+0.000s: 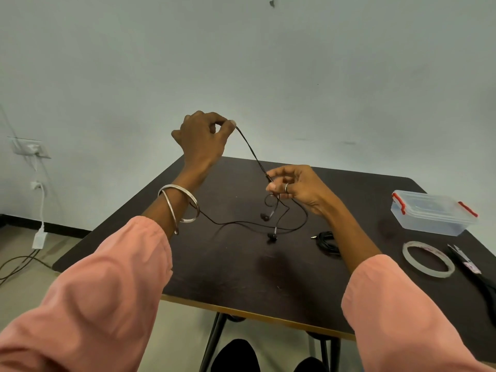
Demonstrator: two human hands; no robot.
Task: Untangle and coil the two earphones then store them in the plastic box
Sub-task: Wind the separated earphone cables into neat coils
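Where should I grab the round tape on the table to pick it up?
Pinch the tape roll's near rim from above, one finger inside the hole, thumb outside. It lies flat on the table, so the ring wall is the only part to grip.

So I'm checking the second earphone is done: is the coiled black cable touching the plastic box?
Apart. The head view shows the coiled black cable lying on bare table, well left of the plastic box.

View: one head cam, wide-angle, no 2nd view to overlap.
Facing: fwd and down, over both sleeves onto dark table point(241, 269), wall beyond.
Range: close, forearms fill lower frame.
Frame: table's far corner centre; floor shows left and below near edge.
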